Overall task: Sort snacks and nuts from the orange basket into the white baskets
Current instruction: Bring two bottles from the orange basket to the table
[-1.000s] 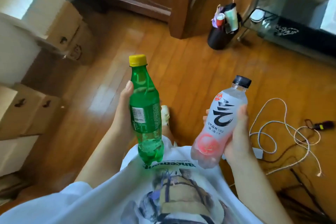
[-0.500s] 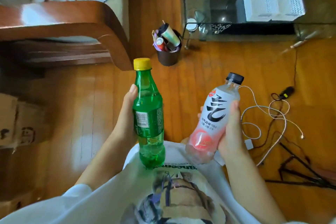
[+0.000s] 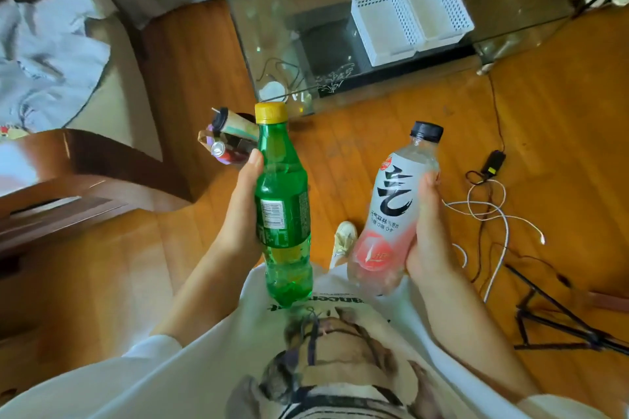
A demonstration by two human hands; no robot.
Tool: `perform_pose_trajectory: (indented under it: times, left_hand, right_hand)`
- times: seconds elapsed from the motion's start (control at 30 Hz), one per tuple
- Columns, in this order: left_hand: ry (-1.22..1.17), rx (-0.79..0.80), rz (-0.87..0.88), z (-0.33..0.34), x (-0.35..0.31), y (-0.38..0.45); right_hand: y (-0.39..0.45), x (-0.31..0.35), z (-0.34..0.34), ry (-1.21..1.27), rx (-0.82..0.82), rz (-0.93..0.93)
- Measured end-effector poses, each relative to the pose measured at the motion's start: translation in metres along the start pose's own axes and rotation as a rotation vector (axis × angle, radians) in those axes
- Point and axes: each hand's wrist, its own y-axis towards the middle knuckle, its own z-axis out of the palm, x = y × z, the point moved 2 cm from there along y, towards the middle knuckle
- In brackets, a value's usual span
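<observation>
My left hand (image 3: pixel 240 211) grips a green soda bottle (image 3: pixel 282 207) with a yellow cap, held upright in front of my chest. A clear and pink drink bottle (image 3: pixel 391 214) with a black cap is held in my right hand (image 3: pixel 430 235), tilted slightly right. Two white perforated baskets (image 3: pixel 410 15) stand side by side on a glass table (image 3: pixel 272 20) ahead; both look empty. No orange basket is in view.
A dark bin (image 3: pixel 228 143) stuffed with cups and a can stands on the wooden floor just behind the green bottle. A wooden sofa (image 3: pixel 85 160) with cloth is on the left. White and black cables (image 3: pixel 490 211) and a tripod leg (image 3: pixel 558 320) lie on the right.
My view has swung right and forward, bringing the glass table and white baskets closer and more central. Both hands still hold their bottles in about the same pose.
</observation>
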Motion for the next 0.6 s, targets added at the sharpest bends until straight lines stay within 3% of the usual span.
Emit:
perform_pose_trajectory:
  times: [0.27, 0.6]
  left_hand:
    - [-0.044, -0.095, 0.001, 0.043, -0.025, 0.097]
    - [-0.150, -0.195, -0.058, 0.011, -0.071, 0.217]
  right_hand:
    - [0.098, 0.085, 0.007, -0.012, 0.060, -0.012]
    - [0.210, 0.142, 0.080, -0.103, 0.106, 0.040]
